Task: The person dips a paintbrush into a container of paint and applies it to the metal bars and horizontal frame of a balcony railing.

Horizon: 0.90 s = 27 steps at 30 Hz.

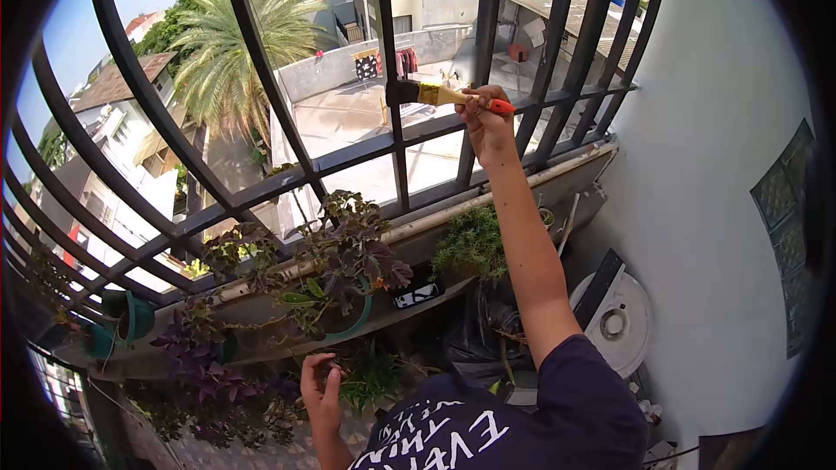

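Observation:
My right hand (484, 126) is raised and closed around the orange handle of a paintbrush (435, 94). The brush's dark bristles rest against a vertical bar of the black metal window grille (261, 191), just above a horizontal rail. Much lower, my left hand (322, 393) is empty with its fingers loosely apart, hovering beside the purple and green leaves of potted plants (348, 252) on the ledge.
A long ledge under the grille holds several pots, among them a green pot (131, 318) at the left and a leafy plant (473, 244). A black plastic bag (479, 331) and a white round object (620, 322) lie below. A white wall (697, 122) stands to the right.

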Available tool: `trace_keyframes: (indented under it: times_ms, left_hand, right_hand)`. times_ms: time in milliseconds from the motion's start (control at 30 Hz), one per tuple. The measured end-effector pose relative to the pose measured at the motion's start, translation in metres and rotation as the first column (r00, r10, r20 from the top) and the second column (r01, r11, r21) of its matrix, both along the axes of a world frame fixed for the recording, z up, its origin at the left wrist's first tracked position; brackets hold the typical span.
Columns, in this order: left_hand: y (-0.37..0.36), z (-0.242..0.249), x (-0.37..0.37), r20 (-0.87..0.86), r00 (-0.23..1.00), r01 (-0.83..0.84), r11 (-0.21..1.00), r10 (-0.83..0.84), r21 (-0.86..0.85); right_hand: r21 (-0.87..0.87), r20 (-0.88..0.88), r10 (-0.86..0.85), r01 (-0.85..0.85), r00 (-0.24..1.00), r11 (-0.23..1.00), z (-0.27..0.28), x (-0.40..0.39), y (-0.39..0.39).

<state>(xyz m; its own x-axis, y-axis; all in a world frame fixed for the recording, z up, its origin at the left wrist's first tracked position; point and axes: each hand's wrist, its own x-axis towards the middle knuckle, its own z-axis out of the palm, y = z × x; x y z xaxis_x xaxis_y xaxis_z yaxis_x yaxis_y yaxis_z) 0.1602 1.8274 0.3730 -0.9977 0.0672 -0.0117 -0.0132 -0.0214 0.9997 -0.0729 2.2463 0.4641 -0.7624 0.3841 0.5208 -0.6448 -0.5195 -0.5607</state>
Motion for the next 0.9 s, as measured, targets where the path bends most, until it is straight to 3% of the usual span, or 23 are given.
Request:
trace_keyframes:
  times_ms: [167, 333, 433, 567, 700, 900]
  left_hand:
    - [0.005, 0.000, -0.004, -0.035, 0.999, 0.012, 1.000, -0.013, -0.011]
    - [0.004, -0.004, -0.004, -0.030, 1.000, 0.005, 1.000, -0.005, -0.015]
    - [0.003, -0.003, -0.005, -0.029, 1.000, 0.003, 1.000, -0.004, -0.013]
    - [0.003, -0.002, -0.006, -0.044, 0.999, -0.014, 1.000, 0.014, 0.000]
    - [0.005, 0.001, -0.003, -0.023, 0.999, -0.031, 0.999, 0.031, 0.033]
    - [0.002, 0.010, -0.005, -0.041, 0.999, -0.007, 0.998, 0.009, 0.056]
  right_hand:
    - [0.101, 0.236, -0.017, -0.007, 0.972, 0.995, -0.038, 0.007, 0.006]
    - [0.098, 0.225, -0.022, -0.001, 0.974, 0.995, -0.044, 0.007, 0.007]
    - [0.050, 0.044, 0.022, -0.024, 0.999, 0.998, -0.019, 0.002, 0.002]
    - [0.115, 0.069, 0.010, -0.018, 0.998, 0.993, -0.014, 0.000, 0.008]
    - [0.315, 0.286, -0.117, 0.022, 0.951, 0.949, -0.041, 0.012, 0.006]
    - [0.062, 0.063, -0.046, 0.043, 0.997, 0.997, 0.008, -0.003, -0.003]
